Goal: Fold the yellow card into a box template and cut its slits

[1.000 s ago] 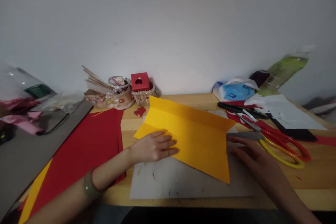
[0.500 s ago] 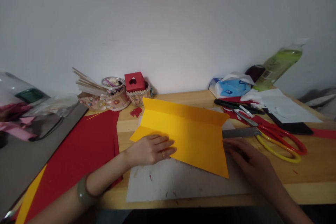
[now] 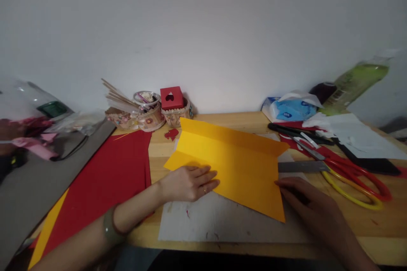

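Observation:
A yellow sheet of paper with creases and folded-up edges lies at an angle in front of me. My left hand rests on its near left part, fingers stretched out and lying on the paper. At the right edge of the sheet, the fingertips of my right hand are closed on the paper edge; its other fingers are partly hidden. Beneath the sheet is a pale cutting board with small red marks. A grey metal ruler juts out from behind the sheet's right side.
Red-handled scissors and yellow-handled scissors lie at right. Behind them are a tissue pack and a tilted bottle. Red paper covers the left side. Decorated baskets and a red box stand by the wall.
The view has turned slightly left, so everything appears shifted right. My right fingertips sit a little lower along the paper's edge. My left hand keeps its place on the sheet.

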### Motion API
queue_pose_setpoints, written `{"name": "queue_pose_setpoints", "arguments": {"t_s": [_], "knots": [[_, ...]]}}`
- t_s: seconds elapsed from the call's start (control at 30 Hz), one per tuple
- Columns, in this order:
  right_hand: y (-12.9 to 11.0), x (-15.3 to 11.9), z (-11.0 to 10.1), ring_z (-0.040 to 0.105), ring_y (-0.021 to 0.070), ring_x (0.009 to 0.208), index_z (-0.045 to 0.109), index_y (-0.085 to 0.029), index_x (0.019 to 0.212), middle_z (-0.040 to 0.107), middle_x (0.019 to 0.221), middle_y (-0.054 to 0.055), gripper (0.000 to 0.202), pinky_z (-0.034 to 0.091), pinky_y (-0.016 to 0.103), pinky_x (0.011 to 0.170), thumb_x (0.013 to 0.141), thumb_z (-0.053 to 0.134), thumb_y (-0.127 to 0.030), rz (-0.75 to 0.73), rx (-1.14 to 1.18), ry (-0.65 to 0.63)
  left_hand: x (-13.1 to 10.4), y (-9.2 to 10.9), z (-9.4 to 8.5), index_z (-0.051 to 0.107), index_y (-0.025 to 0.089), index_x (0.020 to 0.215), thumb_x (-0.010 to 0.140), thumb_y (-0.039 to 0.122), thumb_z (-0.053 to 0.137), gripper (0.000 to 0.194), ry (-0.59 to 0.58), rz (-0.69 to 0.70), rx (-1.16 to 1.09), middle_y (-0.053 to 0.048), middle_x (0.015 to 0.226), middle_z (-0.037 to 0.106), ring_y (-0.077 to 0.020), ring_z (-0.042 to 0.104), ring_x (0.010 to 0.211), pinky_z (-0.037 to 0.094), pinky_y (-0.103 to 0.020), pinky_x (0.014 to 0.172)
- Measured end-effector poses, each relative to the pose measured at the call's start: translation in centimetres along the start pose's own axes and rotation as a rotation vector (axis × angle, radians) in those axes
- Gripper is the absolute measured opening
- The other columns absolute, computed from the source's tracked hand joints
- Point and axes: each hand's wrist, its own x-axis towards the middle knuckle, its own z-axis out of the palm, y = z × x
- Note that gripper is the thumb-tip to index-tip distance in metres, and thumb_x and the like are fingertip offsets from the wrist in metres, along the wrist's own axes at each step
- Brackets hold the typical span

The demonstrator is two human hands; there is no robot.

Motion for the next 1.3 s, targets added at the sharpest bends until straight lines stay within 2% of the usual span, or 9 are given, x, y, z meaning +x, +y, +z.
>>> {"name": "queue_pose_setpoints", "arguments": {"t_s": [0.17,0.6,1.03,1.3], "knots": [[0.01,-0.12,-0.10,0.066,0.0276,0.089,0.069,-0.026,0.085,0.071,0.095,0.006,0.029,0.054,0.041,0.077,0.075,0.053,-0.049,0.063,-0.004,-0.031,0.20,0.29,-0.31,0.061,0.009,0.113,0.095,0.013,0.038,0.030,-0.018,-0.013,0.022,-0.009,0.114,0.067,-0.0222,0.065,0.101,0.056,-0.029,0.074],[-0.15,-0.12,-0.12,0.066,0.0288,0.093,0.071,-0.025,0.087,0.072,0.098,0.007,0.032,0.053,0.043,0.080,0.074,0.051,-0.047,0.062,0.017,-0.014,-0.14,0.82,0.00,0.055,0.006,0.120,0.095,0.014,0.037,0.032,-0.068,-0.068,0.029,-0.013,0.121,0.063,-0.0234,0.061,0.108,0.055,-0.032,0.076],[0.01,-0.24,-0.32,0.066,0.0307,0.094,0.071,-0.025,0.091,0.073,0.100,0.006,0.038,0.052,0.045,0.081,0.070,0.051,-0.050,0.194,0.014,0.010,-0.38,0.71,0.11,0.053,0.006,0.123,0.097,0.013,0.030,0.036,-0.104,-0.075,0.003,-0.012,0.125,0.060,-0.0238,0.060,0.112,0.057,-0.032,0.075],[-0.76,0.17,-0.37,0.068,0.0293,0.085,0.066,-0.025,0.086,0.074,0.091,0.007,0.034,0.053,0.044,0.076,0.066,0.055,-0.050,0.274,0.135,0.051,-0.49,0.69,0.23,0.054,0.006,0.122,0.096,0.014,0.033,0.034,-0.088,-0.071,-0.011,-0.012,0.124,0.061,-0.0245,0.060,0.111,0.057,-0.033,0.076]]}}
